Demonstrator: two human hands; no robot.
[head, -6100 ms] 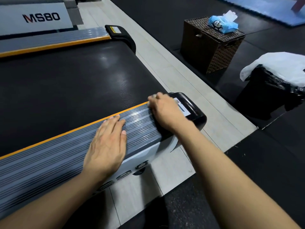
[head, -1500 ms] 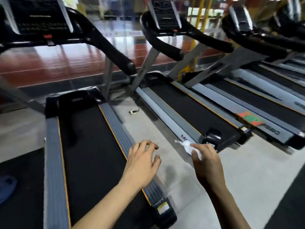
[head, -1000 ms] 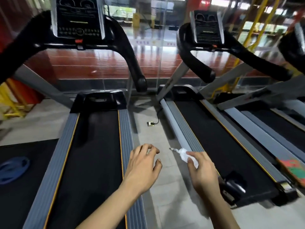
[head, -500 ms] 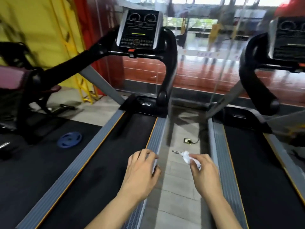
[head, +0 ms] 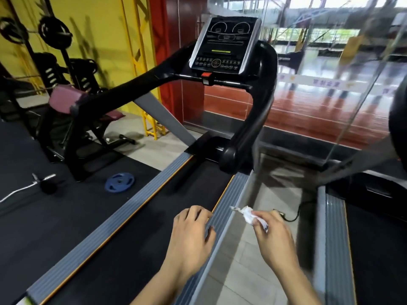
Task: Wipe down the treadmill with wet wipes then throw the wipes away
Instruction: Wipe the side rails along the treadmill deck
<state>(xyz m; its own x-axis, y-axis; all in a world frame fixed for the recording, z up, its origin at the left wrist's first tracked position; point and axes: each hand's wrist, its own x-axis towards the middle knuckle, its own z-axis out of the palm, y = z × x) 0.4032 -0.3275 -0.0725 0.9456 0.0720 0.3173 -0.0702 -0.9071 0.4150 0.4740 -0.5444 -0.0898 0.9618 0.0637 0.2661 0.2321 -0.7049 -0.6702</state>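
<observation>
One wipe: a crumpled white wet wipe [head: 251, 215] is pinched by the fingers of the right hand [head: 275, 238], in the lower centre-right of the frame, above the pale floor strip [head: 246, 274] between two machines.
Right hand grip: closed on the wipe; a twisted tip is seen sticking out toward the left.
Left hand: the left hand [head: 191, 236] is held at lower centre with fingers loosely curled and nothing in it, over the right side rail [head: 229, 201] of the treadmill [head: 141, 238]; contact with the rail cannot be told.
Change of view: half a second ago the console stood at upper centre-left; now the console [head: 224, 46] is placed at upper centre and is seen larger, and the neighbouring treadmill [head: 374, 234] is pushed to the right edge.
Change of hands: both hands are kept in nearly the same pose as in the earlier pictures, the wipe being carried rather than rubbed.
Meaning for the task: six seconds ago the rear rail end was being wiped; the front parts, handrails [head: 136, 89] and console, are judged to be addressed next.
Disposal: not yet done; no bin is shown in this view.
Surroundings: a blue weight plate [head: 119, 182] is seen on the black mat at left.
</observation>
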